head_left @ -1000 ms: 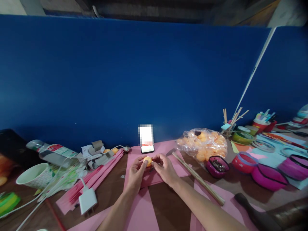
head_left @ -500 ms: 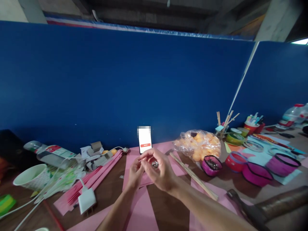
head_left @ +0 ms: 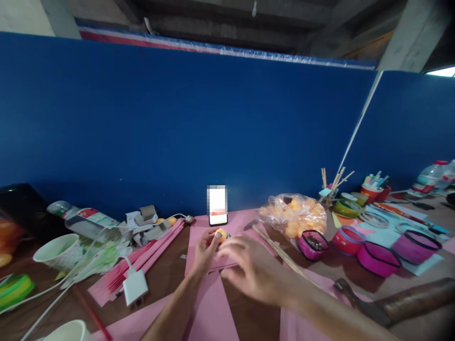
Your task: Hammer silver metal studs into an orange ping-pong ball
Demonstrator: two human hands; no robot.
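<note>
My left hand (head_left: 204,252) pinches a small orange ping-pong ball (head_left: 222,235) over a pink sheet of paper (head_left: 241,219). A dark spot shows on the ball's near side beside my thumb. My right hand (head_left: 254,267) is to the right and nearer to me, its curved fingers apart and nothing seen in them. Just beyond my right fingertips, small shiny silver bits (head_left: 228,236) lie partly hidden. Behind both hands a phone (head_left: 218,219) leans upright against the blue partition (head_left: 227,118), its screen bright.
To the right are a clear bag (head_left: 296,213) of orange balls, a purple bowl (head_left: 313,244) of small dark bits, thin wooden sticks (head_left: 280,251) and a hammer (head_left: 401,303). On the left lie a plastic bottle (head_left: 87,218), a paper cup (head_left: 59,251), pink strips (head_left: 156,251) and a white charger (head_left: 135,286).
My right hand has drawn away from my left toward the right and nearer to me, and its fingers have spread. The orange ball now shows in my left fingers.
</note>
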